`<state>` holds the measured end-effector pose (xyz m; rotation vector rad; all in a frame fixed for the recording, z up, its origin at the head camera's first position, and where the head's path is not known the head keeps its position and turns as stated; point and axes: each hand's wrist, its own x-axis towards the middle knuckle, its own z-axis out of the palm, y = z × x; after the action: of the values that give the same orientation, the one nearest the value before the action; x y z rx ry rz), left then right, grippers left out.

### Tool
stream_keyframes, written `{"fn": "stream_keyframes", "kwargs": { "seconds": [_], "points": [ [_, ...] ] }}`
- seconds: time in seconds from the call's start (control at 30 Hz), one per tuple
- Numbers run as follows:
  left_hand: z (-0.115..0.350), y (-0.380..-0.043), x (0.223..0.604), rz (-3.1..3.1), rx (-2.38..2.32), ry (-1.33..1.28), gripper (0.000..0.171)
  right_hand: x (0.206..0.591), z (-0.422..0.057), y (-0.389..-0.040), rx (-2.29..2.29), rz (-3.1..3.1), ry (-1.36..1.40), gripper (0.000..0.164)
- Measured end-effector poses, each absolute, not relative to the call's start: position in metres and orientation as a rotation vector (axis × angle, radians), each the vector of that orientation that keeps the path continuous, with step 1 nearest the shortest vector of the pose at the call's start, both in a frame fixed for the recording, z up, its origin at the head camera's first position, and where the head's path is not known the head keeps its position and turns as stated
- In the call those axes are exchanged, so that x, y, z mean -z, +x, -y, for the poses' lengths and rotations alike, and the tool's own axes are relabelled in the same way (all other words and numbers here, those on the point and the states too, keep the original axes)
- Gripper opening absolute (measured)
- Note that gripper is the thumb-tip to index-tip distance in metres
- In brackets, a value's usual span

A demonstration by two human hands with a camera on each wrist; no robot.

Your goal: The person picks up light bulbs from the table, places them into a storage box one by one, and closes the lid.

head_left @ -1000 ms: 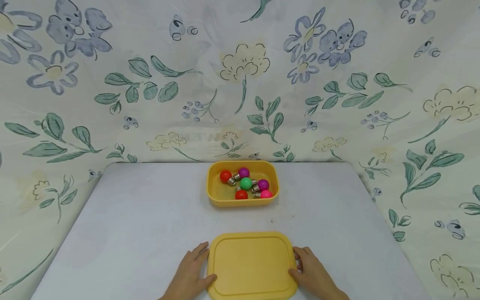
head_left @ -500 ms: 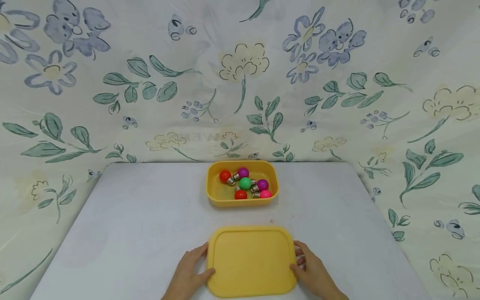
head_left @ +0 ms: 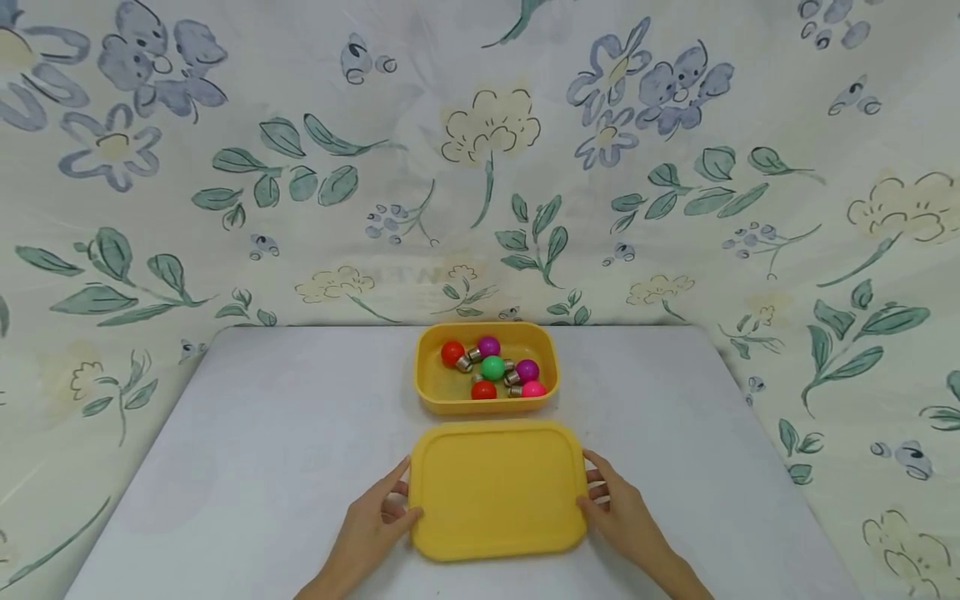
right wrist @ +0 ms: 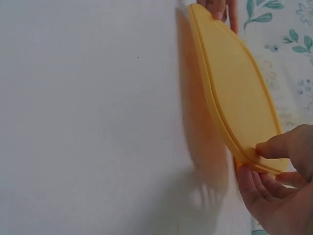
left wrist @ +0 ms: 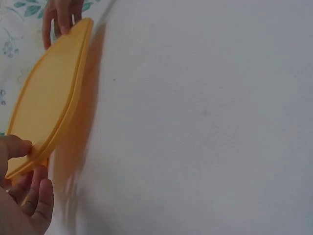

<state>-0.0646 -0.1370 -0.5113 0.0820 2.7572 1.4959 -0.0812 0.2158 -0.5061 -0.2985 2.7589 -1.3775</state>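
A yellow rectangular lid [head_left: 498, 492] with rounded corners is held up off the white table, its shadow falling below it in both wrist views. My left hand [head_left: 369, 521] grips its left edge, thumb on top and fingers curled beneath. On the opposite edge my right hand [head_left: 626, 518] pinches the lid in the same way. Just beyond the lid stands a yellow open container [head_left: 438, 407]. Inside lie several small coloured bulbs with metal screw bases, among them a green bulb [head_left: 492, 367], a red bulb [head_left: 452, 353] and a pink bulb [head_left: 533, 389].
The white table [head_left: 262, 450] has its far edge right behind the container. A floral-patterned cloth [head_left: 420, 183] hangs behind the table and runs down both sides.
Both hands have raised the lid from low on the table and carried it forward, closer to the container. The container and its bulbs have stayed put.
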Motion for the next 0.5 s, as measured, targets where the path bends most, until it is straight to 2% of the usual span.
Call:
{"fn": "stream_keyframes", "kwargs": {
  "seconds": [0.5],
  "points": [
    [0.142, -0.105, 0.483, -2.867, -1.521, 0.282, 0.069, 0.483, -0.211, -0.124, 1.338, -2.854, -0.338, 0.064]
  ]
}}
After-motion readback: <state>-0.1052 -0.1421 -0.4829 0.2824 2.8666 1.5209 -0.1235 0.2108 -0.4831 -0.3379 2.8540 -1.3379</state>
